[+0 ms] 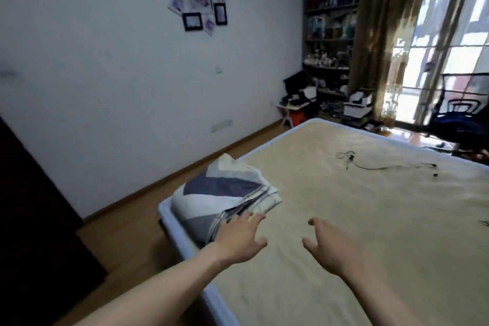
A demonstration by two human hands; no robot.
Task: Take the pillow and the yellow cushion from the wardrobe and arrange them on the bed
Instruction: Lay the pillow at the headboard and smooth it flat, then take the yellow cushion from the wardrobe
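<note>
Both hands empty, fingers spread, held over bed (344, 206) at lower centre of frame. Left hand (238, 239) overlaps near edge of folded blue-and-white quilt (225, 193) at bed's left corner; contact unclear. Right hand (328, 246) over bare beige mattress cover. Black cable (370, 164) lies centre right on bed. Pillow, yellow cushion, wardrobe not visible.
</note>
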